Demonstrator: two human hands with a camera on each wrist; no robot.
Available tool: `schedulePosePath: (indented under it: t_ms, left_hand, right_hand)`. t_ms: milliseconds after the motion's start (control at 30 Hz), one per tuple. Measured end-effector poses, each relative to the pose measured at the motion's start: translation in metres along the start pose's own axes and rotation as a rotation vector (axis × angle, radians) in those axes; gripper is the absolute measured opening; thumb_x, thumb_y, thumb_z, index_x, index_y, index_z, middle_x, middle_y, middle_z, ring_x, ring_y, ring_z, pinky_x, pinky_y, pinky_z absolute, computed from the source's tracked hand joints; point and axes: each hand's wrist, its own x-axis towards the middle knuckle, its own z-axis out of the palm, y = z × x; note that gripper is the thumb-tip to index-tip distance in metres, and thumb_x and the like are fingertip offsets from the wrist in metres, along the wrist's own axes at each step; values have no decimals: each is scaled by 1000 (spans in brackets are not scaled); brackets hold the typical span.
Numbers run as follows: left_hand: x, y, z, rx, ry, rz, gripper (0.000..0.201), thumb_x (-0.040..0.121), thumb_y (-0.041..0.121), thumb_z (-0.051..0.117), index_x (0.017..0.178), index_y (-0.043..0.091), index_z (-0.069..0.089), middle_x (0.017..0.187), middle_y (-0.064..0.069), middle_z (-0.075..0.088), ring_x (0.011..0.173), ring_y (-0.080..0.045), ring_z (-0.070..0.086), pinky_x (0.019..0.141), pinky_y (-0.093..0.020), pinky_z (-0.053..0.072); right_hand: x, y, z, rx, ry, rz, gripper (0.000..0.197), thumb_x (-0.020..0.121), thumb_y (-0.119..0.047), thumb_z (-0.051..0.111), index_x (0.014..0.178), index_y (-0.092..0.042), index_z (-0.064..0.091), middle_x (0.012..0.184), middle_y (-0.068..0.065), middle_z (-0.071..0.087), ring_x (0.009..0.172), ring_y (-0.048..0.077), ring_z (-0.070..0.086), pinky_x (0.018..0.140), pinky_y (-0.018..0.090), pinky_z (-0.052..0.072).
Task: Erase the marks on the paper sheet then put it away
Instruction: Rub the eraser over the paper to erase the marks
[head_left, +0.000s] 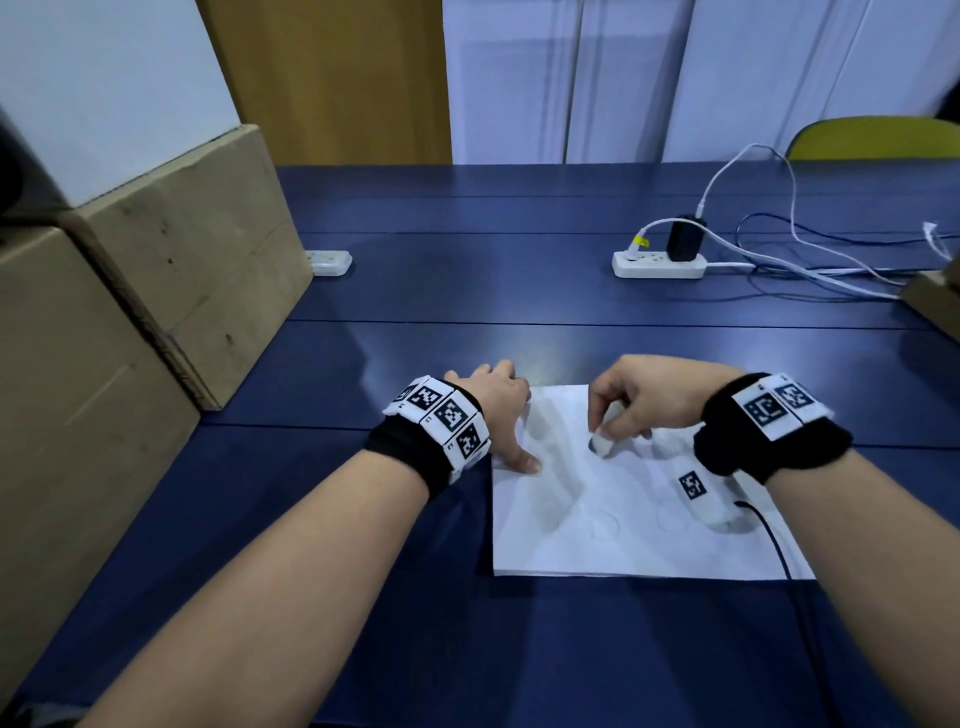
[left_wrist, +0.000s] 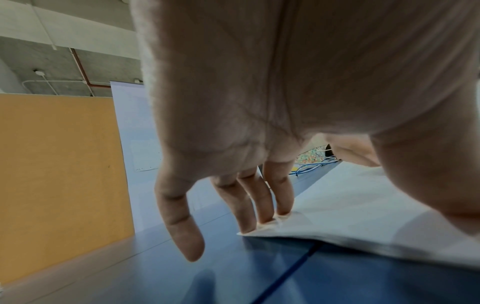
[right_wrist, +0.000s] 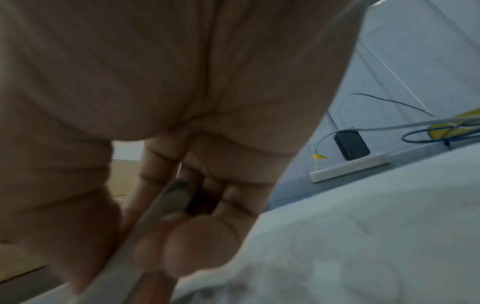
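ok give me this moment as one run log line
phase: erasing | left hand: fingers pressing paper sheet flat on blue table | right hand: pinching white eraser, tip on sheet | faint marks remain

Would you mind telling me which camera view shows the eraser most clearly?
The head view: the white eraser shows sharply, its tip on the paper sheet, pinched by the right hand. The right wrist view shows only a blurred sliver between the fingers; the left wrist view does not show it.

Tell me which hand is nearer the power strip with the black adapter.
Right. The right hand, gripping the eraser on the paper, sits almost straight in front of the strip; the left hand, pressing the paper's far left corner, lies farther to the left.
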Motion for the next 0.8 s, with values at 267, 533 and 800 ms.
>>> schedulePosePath:
  t_ms: [267, 533, 800]
  left_hand:
    - [-1, 1, -3, -5, -22, -9, 91, 64, 69, 75, 135, 19, 45, 126, -1, 38, 124, -24, 39, 90, -50, 46]
    - [0, 2, -4, -10, -36, 7, 90, 68, 66, 75, 136, 16, 43, 128, -4, 37, 123, -25, 38, 89, -43, 44]
    - [-1, 0, -5, -23, -39, 7, 88, 68, 66, 75, 133, 14, 45, 124, -3, 37, 120, -25, 38, 83, -41, 42]
  right_hand:
    - [4, 2, -3, -8, 165, 6, 7, 79, -23, 75, 83, -22, 70, 57, -7, 68, 50, 11, 61, 58, 22, 49]
    - [17, -2, -1, -49, 307, 17, 7, 85, -29, 68, 90, -25, 68, 52, -16, 65, 60, 13, 65, 65, 26, 51]
    - [7, -18, 5, -77, 75, -22, 10, 82, -21, 70, 91, -27, 71, 54, -8, 64, 50, 10, 59, 55, 17, 46]
